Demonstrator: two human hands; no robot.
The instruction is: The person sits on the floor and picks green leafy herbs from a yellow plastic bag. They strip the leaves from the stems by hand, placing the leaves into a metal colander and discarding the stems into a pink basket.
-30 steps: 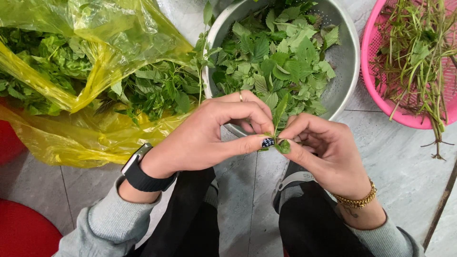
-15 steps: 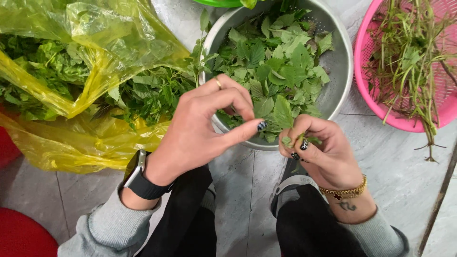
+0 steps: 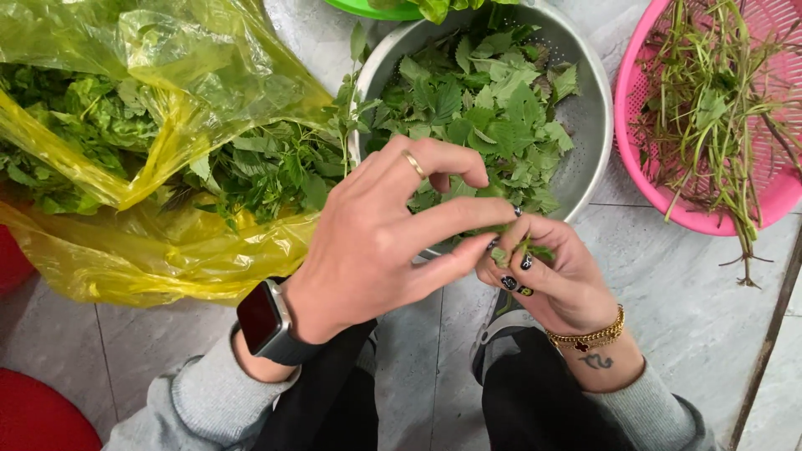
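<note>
so both hands meet right at the near rim of the metal colander (image 3: 589, 125), which sits on the grey tile floor (image 3: 685, 309) and is heaped with loose picked green leaves (image 3: 484, 108). the left hand (image 3: 376, 242) has its thumb and forefinger stretched across to the right, pinching at a small leafy sprig (image 3: 522, 248); there's a gold ring on one finger and a dark smartwatch (image 3: 266, 321) on that wrist. the right hand (image 3: 555, 276) is curled closed around the same sprig, dark painted nails showing, gold bracelet (image 3: 585, 336) on the wrist. most of the sprig is hidden between the fingers so only bits of green peek out, just over the colander's edge.

to the right is a pink plastic basket (image 3: 660, 200) full of bare thin stems (image 3: 718, 108), some hanging over its rim onto the floor. to the left, a crumpled yellow plastic bag (image 3: 150, 250) lies open with bunches of unpicked leafy greens (image 3: 259, 167) spilling out toward the colander, touching its side. a bit of a green bowl (image 3: 368, 8) sits at the top edge, and something red (image 3: 42, 418) shows bottom left, can't tell what it is.
</note>
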